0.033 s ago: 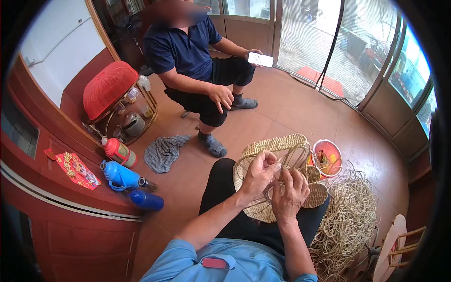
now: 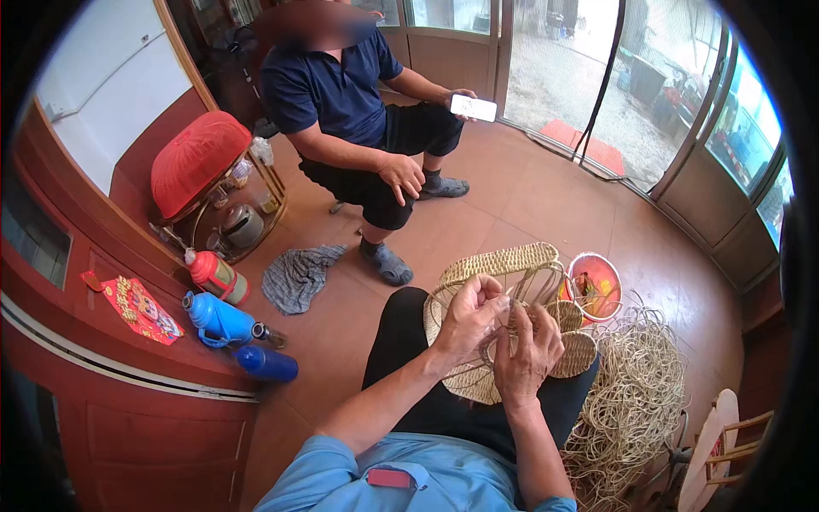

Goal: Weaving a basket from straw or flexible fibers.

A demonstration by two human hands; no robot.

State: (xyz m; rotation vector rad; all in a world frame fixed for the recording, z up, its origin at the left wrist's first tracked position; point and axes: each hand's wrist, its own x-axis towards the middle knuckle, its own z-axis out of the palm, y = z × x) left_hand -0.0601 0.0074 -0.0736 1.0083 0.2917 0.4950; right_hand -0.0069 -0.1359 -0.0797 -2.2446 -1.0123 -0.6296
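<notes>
Left hand [image 2: 469, 320] fingers pinching straw strand on basket [image 2: 512, 273]. Right hand [image 2: 531, 352] fingers curling tight around basket frame. Basket resting on lap. Straw pile [image 2: 636, 401] lying just right on floor. Other person sitting ahead, holding phone [image 2: 473, 107].

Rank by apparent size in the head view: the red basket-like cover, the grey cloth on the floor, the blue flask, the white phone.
1. Red basket-like cover
2. Grey cloth
3. Blue flask; it sits nearer the camera than the cloth, so these two are close and unsure
4. White phone, clearly smallest, though farthest away
</notes>
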